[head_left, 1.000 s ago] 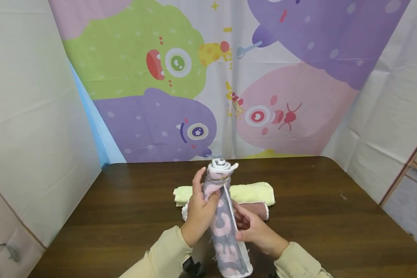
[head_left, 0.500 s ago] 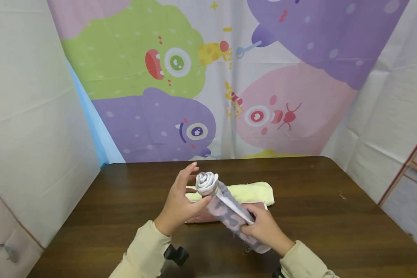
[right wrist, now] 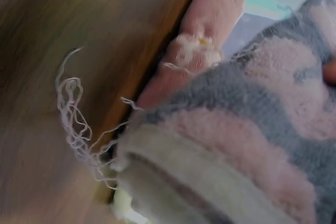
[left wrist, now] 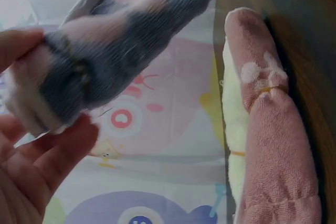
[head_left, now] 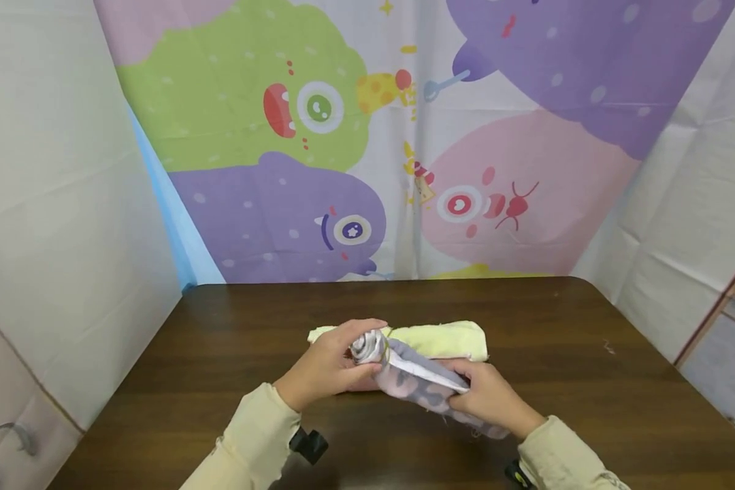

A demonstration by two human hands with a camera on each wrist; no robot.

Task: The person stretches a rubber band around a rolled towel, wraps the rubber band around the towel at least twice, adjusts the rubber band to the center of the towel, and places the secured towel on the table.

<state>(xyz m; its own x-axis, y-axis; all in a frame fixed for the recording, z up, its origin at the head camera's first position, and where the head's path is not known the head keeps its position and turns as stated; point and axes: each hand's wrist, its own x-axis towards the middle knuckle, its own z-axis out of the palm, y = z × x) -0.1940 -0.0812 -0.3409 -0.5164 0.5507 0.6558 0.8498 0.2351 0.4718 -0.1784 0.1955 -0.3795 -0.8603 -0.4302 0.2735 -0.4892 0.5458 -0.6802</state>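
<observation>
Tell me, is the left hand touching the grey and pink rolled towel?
Touching: the left wrist view shows the left hand's fingers pressed against the rolled towel's end.

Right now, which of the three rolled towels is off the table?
The grey-and-pink towel, held by both hands, left hand and right hand. The yellow towel and pink towel lie on the table.

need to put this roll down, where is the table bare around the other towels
Bare wood lies left of the left hand out to the table edge, right of the yellow towel toward the right edge, and behind it to the backdrop. It is crowded mid-table: the grey-pink roll, the pink towel and right hand bunch together.
</observation>
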